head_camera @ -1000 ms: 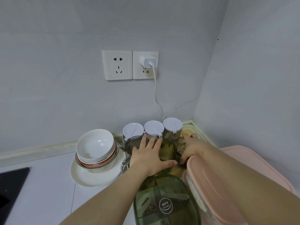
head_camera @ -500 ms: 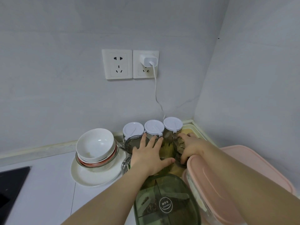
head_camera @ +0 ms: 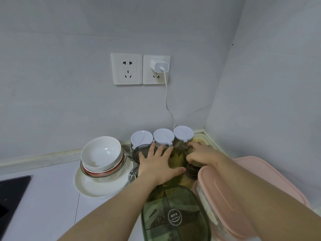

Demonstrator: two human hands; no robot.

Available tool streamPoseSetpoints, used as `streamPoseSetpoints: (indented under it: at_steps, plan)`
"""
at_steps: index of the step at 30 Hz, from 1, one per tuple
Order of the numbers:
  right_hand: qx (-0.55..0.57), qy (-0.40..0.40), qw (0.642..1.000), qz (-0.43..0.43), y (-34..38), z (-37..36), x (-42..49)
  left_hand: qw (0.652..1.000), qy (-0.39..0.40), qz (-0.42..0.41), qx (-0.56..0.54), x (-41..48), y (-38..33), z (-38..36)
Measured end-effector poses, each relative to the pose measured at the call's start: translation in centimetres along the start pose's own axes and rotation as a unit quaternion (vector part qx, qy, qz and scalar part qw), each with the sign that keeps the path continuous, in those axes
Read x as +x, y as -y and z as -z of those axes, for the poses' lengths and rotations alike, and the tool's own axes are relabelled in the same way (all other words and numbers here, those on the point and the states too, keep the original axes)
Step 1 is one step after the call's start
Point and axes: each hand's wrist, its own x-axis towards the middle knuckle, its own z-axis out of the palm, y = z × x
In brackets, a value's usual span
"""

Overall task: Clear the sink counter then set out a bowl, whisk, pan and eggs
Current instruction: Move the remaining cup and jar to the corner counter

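Grey walls meet in a corner above a white table (head_camera: 43,206). Two sockets (head_camera: 126,68) sit on the back wall, a charger (head_camera: 159,66) is plugged into the right one, and its cable (head_camera: 167,101) trails down behind three white-lidded jars (head_camera: 163,136) lined up against the wall. Both hands are in at the corner, right in front of those jars! The left hand (head_camera: 156,164) lies flat, fingers straight and spread, thumb out to the right, pressing on a green-tinted tub (head_camera: 177,159) with pale strands inside. The right hand (head_camera: 199,155), just beside it, is curled over a dark jar (head_camera: 192,171), fingers hooked round its top. Over to the left is the bowl (head_camera: 101,152): white, tilted, topping a stack of dishes on a cream plate (head_camera: 97,188), near the left hand but apart from it. Closer in, a green box (head_camera: 175,214) with a round label sits between the forearms, with a pink box (head_camera: 225,197) just beside it on the right. A black hob (head_camera: 12,192) shows at the far left edge.
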Motion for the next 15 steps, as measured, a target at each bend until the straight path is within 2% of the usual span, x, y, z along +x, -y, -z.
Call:
streamPoseSetpoints:
  at_steps: [3, 9, 12, 15]
  plan:
    - [0.007, -0.037, 0.999, 0.006, 0.2, 0.2, -0.6, 0.999, -0.006, -0.001, -0.041, 0.0, 0.1, 0.3]
    - [0.030, -0.186, 0.982, 0.023, 1.5, 1.4, -2.8, 0.992, -0.055, -0.024, -0.107, -1.2, 0.5, 2.0]
    - [0.055, -0.224, 0.971, 0.069, 4.0, 1.9, -4.5, 0.978, -0.116, -0.045, -0.166, -2.7, 0.9, 4.0]
    - [0.091, -0.253, 0.953, 0.137, 8.1, 2.0, -6.7, 0.960, -0.185, -0.029, -0.210, -5.4, 2.6, 6.9]
